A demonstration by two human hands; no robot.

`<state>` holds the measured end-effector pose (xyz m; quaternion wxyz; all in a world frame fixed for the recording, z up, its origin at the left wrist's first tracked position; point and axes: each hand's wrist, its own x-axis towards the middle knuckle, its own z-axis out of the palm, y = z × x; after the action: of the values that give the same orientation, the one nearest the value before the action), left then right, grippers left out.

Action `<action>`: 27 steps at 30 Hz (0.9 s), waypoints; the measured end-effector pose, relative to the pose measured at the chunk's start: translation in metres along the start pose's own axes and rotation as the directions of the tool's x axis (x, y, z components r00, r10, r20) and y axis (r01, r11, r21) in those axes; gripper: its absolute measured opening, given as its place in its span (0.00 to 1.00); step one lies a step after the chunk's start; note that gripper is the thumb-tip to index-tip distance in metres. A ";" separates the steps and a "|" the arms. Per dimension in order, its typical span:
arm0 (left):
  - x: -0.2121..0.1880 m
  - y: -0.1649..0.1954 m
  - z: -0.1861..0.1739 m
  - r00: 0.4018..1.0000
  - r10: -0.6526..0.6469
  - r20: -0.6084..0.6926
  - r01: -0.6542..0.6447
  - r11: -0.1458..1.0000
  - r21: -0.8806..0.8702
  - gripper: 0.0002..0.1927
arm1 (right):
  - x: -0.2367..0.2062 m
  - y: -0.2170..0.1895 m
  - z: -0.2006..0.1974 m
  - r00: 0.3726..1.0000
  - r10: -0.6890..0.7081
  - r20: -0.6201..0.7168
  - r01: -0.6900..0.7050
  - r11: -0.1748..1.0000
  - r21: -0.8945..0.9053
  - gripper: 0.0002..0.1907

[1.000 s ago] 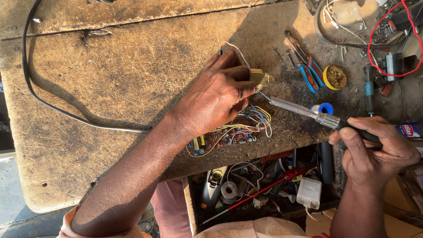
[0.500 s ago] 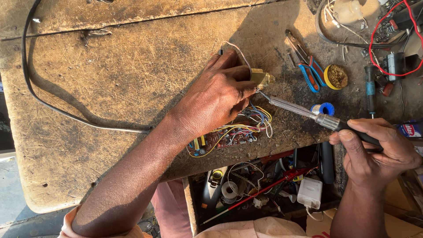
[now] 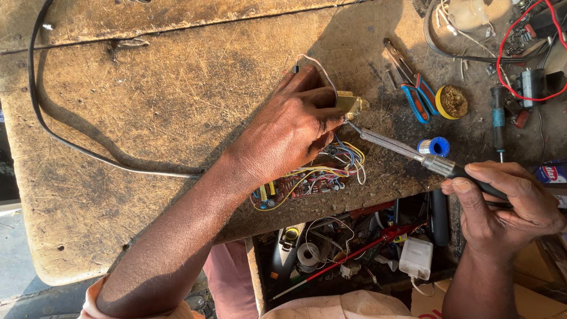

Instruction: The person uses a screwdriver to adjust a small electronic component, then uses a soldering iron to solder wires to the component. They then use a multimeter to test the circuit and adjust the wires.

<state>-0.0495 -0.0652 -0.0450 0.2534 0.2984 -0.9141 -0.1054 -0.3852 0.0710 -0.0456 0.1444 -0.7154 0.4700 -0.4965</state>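
My left hand (image 3: 292,127) rests on the worn wooden bench and pinches a small yellowish component (image 3: 352,104) with thin wires leading to it. Below that hand lies a brown circuit board (image 3: 298,184) with coloured wires. My right hand (image 3: 508,204) grips the black handle of a soldering iron (image 3: 407,149). The iron's metal tip touches the yellowish component at its lower edge.
A black cable (image 3: 71,142) loops across the bench's left side. Blue-handled pliers (image 3: 413,88), a round tin of flux (image 3: 452,101), a solder spool (image 3: 434,146), a screwdriver (image 3: 498,121) and red wires (image 3: 514,53) lie at right. An open drawer (image 3: 354,248) of parts sits below.
The view has shifted slightly. Both hands hold their places, with the iron's tip staying at the component.
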 end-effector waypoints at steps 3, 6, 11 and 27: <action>0.000 -0.002 0.001 1.000 0.002 0.001 -0.002 1.000 -0.005 0.21 | 0.000 -0.001 0.001 1.000 -0.023 0.010 0.023 1.000 -0.012 0.08; 0.000 -0.003 0.002 1.000 0.005 0.004 -0.004 1.000 -0.007 0.22 | -0.002 -0.002 0.000 0.999 -0.037 0.017 0.038 0.998 -0.040 0.08; 0.000 -0.003 0.004 1.000 0.007 -0.016 -0.007 1.000 0.004 0.22 | -0.003 -0.001 0.001 0.998 -0.064 0.021 0.064 0.997 -0.047 0.08; 0.001 -0.003 0.002 1.000 0.014 -0.015 -0.013 1.000 0.027 0.20 | -0.003 0.000 -0.003 0.995 -0.085 0.054 0.091 0.989 -0.115 0.10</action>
<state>-0.0499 -0.0675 -0.0477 0.2571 0.2965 -0.9155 -0.0893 -0.3877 0.0742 -0.0460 0.0913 -0.7545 0.4627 -0.4564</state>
